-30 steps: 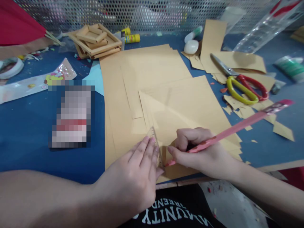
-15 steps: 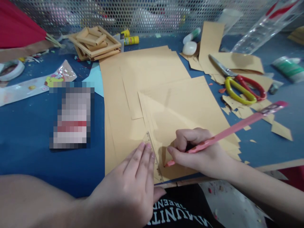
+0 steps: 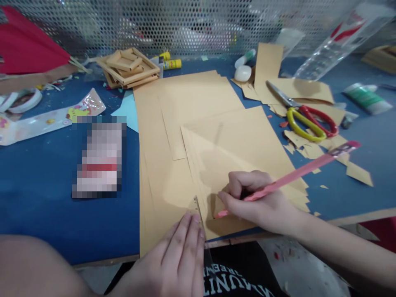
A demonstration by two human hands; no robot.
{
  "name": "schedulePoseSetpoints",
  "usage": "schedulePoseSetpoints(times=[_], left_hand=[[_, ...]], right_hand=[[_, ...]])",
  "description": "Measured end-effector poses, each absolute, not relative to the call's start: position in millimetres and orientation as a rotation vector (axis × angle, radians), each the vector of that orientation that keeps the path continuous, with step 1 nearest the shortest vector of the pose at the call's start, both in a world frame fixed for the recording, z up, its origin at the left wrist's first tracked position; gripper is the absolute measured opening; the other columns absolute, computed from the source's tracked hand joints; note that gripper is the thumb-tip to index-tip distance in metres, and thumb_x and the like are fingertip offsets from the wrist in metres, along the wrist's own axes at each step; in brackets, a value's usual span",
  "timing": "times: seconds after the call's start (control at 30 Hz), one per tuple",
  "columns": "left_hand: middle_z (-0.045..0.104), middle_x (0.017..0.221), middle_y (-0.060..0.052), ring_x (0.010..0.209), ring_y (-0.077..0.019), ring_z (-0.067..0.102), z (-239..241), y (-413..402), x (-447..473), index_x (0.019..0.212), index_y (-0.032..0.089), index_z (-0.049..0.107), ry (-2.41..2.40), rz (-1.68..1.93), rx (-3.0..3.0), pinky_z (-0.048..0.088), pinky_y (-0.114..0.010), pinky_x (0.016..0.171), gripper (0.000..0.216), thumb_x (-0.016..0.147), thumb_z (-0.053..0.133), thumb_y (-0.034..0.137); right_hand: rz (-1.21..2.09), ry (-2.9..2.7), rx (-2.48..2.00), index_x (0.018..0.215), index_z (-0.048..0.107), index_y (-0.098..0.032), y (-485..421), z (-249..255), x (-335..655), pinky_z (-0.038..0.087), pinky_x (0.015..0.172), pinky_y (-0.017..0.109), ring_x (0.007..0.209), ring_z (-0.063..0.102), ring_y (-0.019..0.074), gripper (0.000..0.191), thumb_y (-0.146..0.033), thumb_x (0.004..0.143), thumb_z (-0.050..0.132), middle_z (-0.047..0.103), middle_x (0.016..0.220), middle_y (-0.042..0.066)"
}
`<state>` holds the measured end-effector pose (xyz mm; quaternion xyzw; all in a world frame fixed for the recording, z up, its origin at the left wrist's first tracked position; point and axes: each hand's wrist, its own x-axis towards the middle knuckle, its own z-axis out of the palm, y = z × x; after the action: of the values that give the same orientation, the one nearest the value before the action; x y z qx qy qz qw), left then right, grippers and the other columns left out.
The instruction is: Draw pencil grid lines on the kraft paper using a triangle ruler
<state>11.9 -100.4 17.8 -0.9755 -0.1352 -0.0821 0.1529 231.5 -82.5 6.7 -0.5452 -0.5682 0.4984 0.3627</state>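
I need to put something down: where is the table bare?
Front left, the blue tabletop between the pixelated object, left arm and brown paper; also right, between paper scraps and front edge. Crowded: around the scissors and stacked frames.

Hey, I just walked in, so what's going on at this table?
The left hand lies flat over a clear ruler at the near edge of some brown paper. The right hand holds a pink pencil, its tip beside the ruler, at or just above the paper. Scissors lie untouched to the right, among paper scraps.
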Motion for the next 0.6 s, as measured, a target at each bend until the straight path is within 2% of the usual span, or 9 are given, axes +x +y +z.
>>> schedulePoseSetpoints(times=[0.27, 0.43, 0.6], left_hand=[[0.068, 0.108, -0.008, 0.098, -0.0173, 0.066, 20, -99, 14, 0.105, 0.007, 0.064, -0.387, -0.239, -2.801, 0.043, -0.03, 0.086, 0.04, 0.087, 0.028, 0.007], [0.068, 0.107, -0.007, 0.096, -0.0157, 0.066, 21, -98, 12, 0.106, 0.007, 0.062, -0.406, -0.281, -2.79, 0.044, -0.029, 0.085, 0.042, 0.087, 0.024, 0.003], [0.068, 0.107, -0.009, 0.097, -0.0176, 0.066, 29, -92, 9, 0.106, 0.005, 0.06, -0.454, -0.372, -2.747, 0.044, -0.029, 0.086, 0.042, 0.09, 0.022, 0.004]], right_hand=[[1.241, -1.556, -1.384, 0.055, 0.032, -0.021, -85, 5, 233, 0.029, 0.04, 0.02, 0.042, 0.038, 0.006, 0.036, -0.015, 0.076, 0.06, 0.037, 0.047, -0.007], [1.26, -1.525, -1.409, 0.054, 0.033, -0.02, -83, 7, 232, 0.029, 0.04, 0.02, 0.041, 0.036, 0.0054, 0.036, -0.014, 0.075, 0.061, 0.041, 0.046, -0.007], [1.451, -1.335, -1.435, 0.054, 0.035, -0.02, -82, 13, 234, 0.032, 0.04, 0.019, 0.04, 0.044, 0.0071, 0.034, -0.017, 0.077, 0.06, 0.049, 0.041, -0.005]])
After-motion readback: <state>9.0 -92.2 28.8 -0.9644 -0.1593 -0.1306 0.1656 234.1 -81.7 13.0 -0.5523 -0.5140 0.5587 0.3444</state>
